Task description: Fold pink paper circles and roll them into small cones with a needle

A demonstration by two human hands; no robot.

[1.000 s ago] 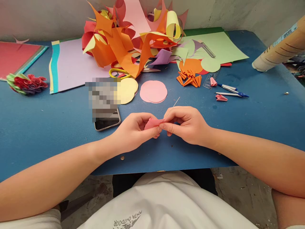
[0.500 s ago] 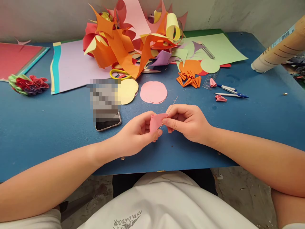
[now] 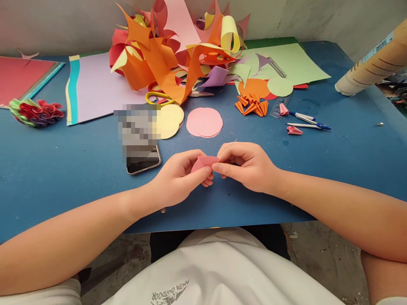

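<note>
My left hand (image 3: 179, 178) pinches a curved piece of pink paper (image 3: 202, 162) between thumb and fingers, above the front of the table. At the paper's right edge, my right hand (image 3: 249, 166) grips a thin pale stick (image 3: 231, 145), its thumb pressed against the paper. The stick's lower end is hidden by fingers and paper. Just beyond my hands lies a stack of pink paper circles (image 3: 204, 122), with yellow paper circles (image 3: 170, 122) to its left. Off to the right rest two small rolled pink paper pieces, one of them a cone (image 3: 294, 131).
A partly blurred phone (image 3: 144, 161) lies left of my hands. Behind are paper scraps (image 3: 168, 55), yellow-handled scissors (image 3: 152, 98), orange paper cones (image 3: 251, 105) and a compass (image 3: 307, 126). Rolled paper flowers (image 3: 38, 113) sit far left; a cardboard tube (image 3: 369, 63) stands right.
The pink paper has tilted flatter and shifted slightly left and down between my hands. The stick leans lower, and my right fingers have moved slightly down and left with it.
</note>
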